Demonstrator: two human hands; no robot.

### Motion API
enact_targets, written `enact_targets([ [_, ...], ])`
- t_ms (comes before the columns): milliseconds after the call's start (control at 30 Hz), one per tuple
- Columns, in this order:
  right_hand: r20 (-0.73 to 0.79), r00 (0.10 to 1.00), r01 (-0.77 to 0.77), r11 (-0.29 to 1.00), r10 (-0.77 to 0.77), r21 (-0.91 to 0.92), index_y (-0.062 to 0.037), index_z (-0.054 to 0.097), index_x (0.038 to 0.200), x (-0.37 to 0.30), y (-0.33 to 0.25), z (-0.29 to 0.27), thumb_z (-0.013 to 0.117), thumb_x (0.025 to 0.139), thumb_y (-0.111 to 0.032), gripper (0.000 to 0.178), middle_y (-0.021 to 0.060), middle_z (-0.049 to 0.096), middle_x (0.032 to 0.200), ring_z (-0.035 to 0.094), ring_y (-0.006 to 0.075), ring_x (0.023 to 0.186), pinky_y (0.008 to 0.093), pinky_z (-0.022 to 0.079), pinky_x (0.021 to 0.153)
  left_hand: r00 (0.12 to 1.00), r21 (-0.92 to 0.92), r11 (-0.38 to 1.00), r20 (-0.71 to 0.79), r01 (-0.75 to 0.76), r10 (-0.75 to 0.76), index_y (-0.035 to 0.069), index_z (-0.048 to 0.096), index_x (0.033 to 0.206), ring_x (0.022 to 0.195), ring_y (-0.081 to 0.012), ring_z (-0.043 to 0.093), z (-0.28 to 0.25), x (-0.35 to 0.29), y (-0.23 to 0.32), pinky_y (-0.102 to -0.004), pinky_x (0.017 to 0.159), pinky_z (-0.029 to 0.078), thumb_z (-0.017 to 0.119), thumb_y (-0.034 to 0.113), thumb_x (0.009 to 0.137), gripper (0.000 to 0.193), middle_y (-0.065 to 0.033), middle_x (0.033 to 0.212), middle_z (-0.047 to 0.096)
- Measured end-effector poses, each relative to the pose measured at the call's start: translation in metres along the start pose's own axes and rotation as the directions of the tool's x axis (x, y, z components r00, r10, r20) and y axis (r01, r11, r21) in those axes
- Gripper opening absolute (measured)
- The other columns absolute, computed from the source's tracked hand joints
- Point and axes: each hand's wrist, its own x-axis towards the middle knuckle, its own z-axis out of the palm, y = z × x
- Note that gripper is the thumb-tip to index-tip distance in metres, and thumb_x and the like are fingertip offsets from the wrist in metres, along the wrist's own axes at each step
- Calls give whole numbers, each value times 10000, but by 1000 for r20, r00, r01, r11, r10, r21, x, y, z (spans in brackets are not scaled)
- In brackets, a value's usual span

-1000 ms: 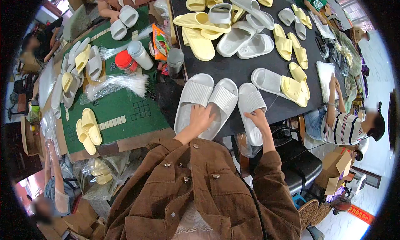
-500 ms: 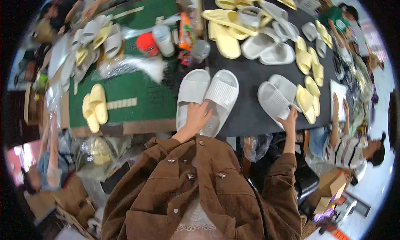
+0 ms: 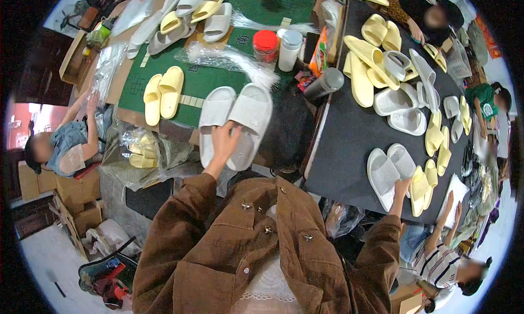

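while the left hand (image 3: 222, 142) is hooking its fingers into the foot openings of the held grey slippers (image 3: 256, 106), closing on them near the straps, the right hand (image 3: 401, 189) is resting at the heel end of the second grey pair (image 3: 383, 169), and i cannot tell whether its fingers are closing on it or only touching. the held pair is sitting side by side, toes pointing away, in front of the near edge of the green mat (image 3: 134, 96), so one matched set is being handled; the second pair is also lying matched, on the black table (image 3: 344, 166), just beside a small yellow pair (image 3: 418, 191). farther back, mixed slippers (image 3: 360, 85) are lying in a loose heap, apparently waiting unsorted, while a yellow pair (image 3: 171, 93) is lying together on the mat. outward from the fingers, the left wrist is running back into a bent brown sleeve (image 3: 188, 199), and the right forearm is stretching out to the side, leaving the two hands well apart.
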Motion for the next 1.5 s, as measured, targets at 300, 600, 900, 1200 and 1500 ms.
enact_targets([
  [300,22,993,-112,994,112,-6,73,621,1007,-129,-158,-19,662,764,-491,615,292,630,955,602,446,892,491,454,782,987,250,968,160,-18,-23,30,640,1008,873,-353,559,0,6,-133,-455,799,412,655,274,744,360,-159,813,649],
  [600,-25,989,-135,960,145,244,107,582,731,-210,-245,29,711,772,-360,487,168,583,601,545,266,541,404,423,560,941,278,949,334,-151,52,112,618,1094,992,-338,559,-39,114,-252,-471,900,359,657,290,755,385,-144,934,659],
  [900,139,959,-277,914,246,298,100,574,865,-202,-251,-5,760,726,-376,530,174,606,782,558,267,697,384,451,670,924,483,852,195,201,-329,254,544,1301,1262,-471,327,-71,180,-355,-437,1061,304,604,189,696,612,-364,1305,349],
  [1200,135,985,-137,955,104,265,116,533,951,-173,-243,24,738,743,-293,502,312,565,1019,566,401,923,461,434,794,964,257,951,-241,172,-109,23,581,1197,1257,-457,364,-49,98,-233,-473,1061,292,581,82,746,455,-337,1313,413],
  [1500,177,984,-47,934,-18,355,82,483,1037,-210,-317,45,655,788,-197,412,312,511,1047,538,469,903,503,445,794,946,-200,952,182,-232,269,52,609,1143,1212,-364,431,38,34,27,-411,1011,363,526,10,798,358,-189,1302,477],
])
